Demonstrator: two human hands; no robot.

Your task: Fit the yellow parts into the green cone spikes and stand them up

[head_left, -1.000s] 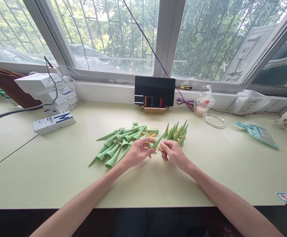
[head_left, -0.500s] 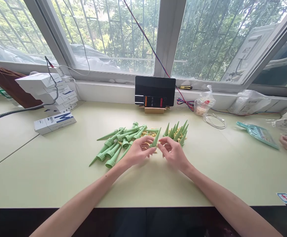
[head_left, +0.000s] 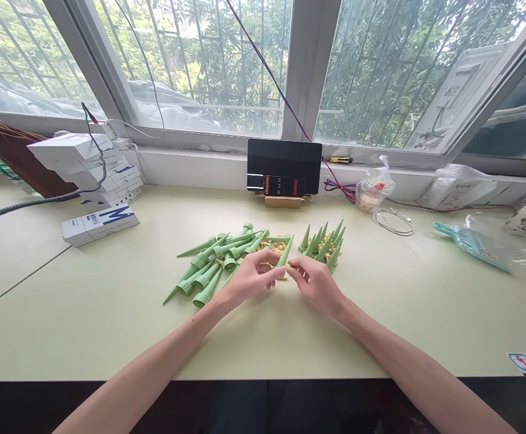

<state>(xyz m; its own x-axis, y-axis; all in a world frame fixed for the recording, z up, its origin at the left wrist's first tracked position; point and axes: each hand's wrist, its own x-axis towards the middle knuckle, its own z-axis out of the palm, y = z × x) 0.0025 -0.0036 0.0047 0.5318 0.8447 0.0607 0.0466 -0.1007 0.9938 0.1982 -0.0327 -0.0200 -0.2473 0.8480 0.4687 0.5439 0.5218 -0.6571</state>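
The left hand (head_left: 252,278), near the middle of the frame, pinches a green spike (head_left: 285,252) low down between thumb and fingers, its tip pointing up and leaning slightly right. The right hand (head_left: 319,286) meets it from the right, thumb and fingertips drawn together at the spike's lower end. A small yellow piece (head_left: 291,267) seems to be pinched there; the fingers cover most of it, so whether it is seated cannot be told.

The step in hand looks like fitting the yellow piece to the spike. The next move calls for the left hand to keep the spike from turning while the right lines the piece up and presses or twists it squarely. If it goes in crooked, it could slip from the fingertips, and the small size leaves little to grip.

Just beyond the hands, loose yellow bits (head_left: 281,246) lie on the counter (head_left: 226,349). Left of centre is a heap of spikes (head_left: 208,276), lying at various angles, some with ribbed caps facing the viewer. Right of centre, more spikes (head_left: 306,239) stand close together, tips up, with yellow showing among them. Farther out, a phone (head_left: 284,186) leans before a black screen (head_left: 285,158) at upper centre, and a teal dustpan (head_left: 475,242) lies at right.
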